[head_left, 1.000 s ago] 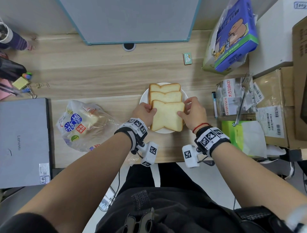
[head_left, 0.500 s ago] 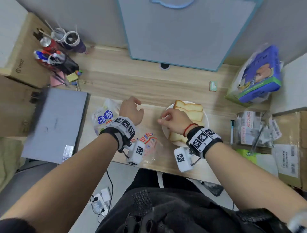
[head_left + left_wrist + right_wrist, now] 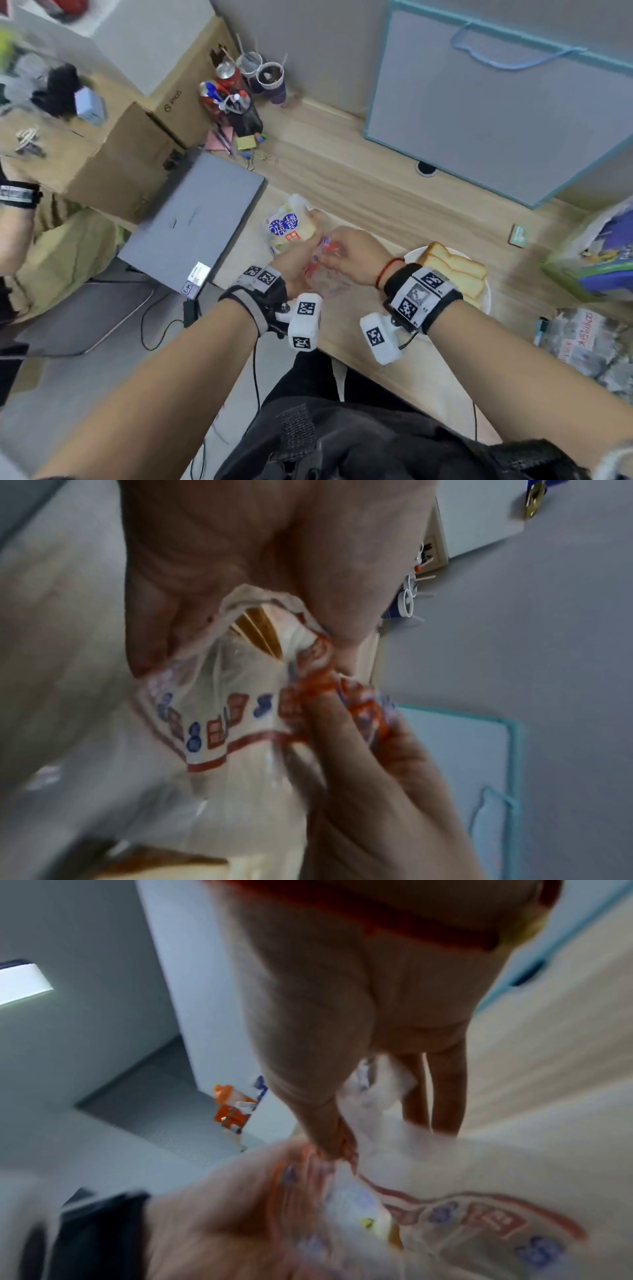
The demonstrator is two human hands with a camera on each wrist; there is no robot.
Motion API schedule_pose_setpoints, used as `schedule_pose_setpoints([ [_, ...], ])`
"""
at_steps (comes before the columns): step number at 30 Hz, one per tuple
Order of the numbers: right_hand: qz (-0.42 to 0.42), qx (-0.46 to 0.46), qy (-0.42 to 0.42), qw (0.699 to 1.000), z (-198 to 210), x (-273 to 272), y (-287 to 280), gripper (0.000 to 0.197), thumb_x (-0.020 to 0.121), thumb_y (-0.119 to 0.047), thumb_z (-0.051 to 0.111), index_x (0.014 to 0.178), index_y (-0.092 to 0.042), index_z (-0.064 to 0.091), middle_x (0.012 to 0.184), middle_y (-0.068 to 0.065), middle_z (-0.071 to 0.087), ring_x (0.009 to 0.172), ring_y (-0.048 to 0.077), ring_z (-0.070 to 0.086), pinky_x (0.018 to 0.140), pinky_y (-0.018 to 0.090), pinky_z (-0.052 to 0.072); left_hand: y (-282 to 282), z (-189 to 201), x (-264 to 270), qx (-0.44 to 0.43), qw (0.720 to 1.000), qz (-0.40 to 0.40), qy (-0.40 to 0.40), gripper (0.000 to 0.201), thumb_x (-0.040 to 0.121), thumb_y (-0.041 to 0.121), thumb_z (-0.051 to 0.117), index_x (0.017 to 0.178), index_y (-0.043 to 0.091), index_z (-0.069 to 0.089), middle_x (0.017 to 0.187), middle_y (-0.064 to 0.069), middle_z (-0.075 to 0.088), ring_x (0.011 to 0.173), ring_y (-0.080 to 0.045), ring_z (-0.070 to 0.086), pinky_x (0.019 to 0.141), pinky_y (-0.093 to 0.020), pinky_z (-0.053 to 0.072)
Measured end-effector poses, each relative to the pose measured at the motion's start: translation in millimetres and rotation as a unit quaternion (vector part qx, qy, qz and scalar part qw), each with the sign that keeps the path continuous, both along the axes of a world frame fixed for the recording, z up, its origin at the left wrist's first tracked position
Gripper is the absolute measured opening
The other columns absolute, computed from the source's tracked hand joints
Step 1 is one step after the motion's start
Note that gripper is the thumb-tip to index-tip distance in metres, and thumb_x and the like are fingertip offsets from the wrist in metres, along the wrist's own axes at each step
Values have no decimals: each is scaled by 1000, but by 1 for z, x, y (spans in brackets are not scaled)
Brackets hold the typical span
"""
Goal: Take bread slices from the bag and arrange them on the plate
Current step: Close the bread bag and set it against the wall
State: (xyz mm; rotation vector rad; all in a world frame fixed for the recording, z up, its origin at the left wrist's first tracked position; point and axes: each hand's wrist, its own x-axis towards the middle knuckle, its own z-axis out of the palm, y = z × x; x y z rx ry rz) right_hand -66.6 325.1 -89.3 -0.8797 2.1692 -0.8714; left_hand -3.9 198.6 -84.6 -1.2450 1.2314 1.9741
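The printed clear plastic bread bag [image 3: 289,229] lies on the wooden desk left of the white plate [image 3: 486,301]. Several bread slices [image 3: 455,274] lie overlapped on the plate. My left hand [image 3: 294,265] and right hand [image 3: 356,255] meet at the bag's near end, and each pinches the plastic at the mouth. In the left wrist view the bag [image 3: 212,723] is held apart, and brown crusts of slices [image 3: 257,634] show inside. The right wrist view is blurred; there my thumb presses the bag [image 3: 462,1191] edge.
A closed grey laptop [image 3: 195,233] lies left of the bag. Behind it stand a pen holder [image 3: 239,109], cups [image 3: 270,78] and a cardboard box [image 3: 137,147]. A blue-edged grey bag [image 3: 496,102] leans at the back, a blue package [image 3: 603,253] sits right. Another person's arm [image 3: 13,219] is far left.
Both hands left the slice on the plate and moved left to the bread bag. They now pinch its mouth. The head view has swung left.
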Motion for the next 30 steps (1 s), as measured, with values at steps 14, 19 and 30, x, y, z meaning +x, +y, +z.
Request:
schedule_pose_setpoints([
  [14, -49, -11, -16, 999, 46, -82, -11, 104, 59, -46, 85, 146, -27, 31, 148, 3, 38, 136, 19, 36, 116, 38, 29, -64, 91, -112, -265, 928, -247, 90, 29, 87, -5, 44, 62, 11, 45, 60, -4, 43, 49, -15, 40, 35, -19, 38],
  [19, -163, -33, 98, 981, 21, -100, -58, 95, 65, -45, 80, 146, -17, 37, 151, 8, 39, 140, 23, 34, 117, 39, 28, -63, 111, -143, -211, 902, -330, 182, 26, 79, -7, 41, 63, 12, 48, 56, -3, 46, 40, -10, 47, 44, -21, 33],
  [30, -326, -125, -82, 934, 33, -162, -109, 27, 86, -6, 60, 64, -21, 61, 66, -10, 60, 68, 7, 56, 70, 29, 46, -167, 25, -191, -290, 792, -433, 317, 131, 37, 49, 94, 143, 34, 18, 142, -2, 41, 131, -17, 44, 111, -34, 39],
])
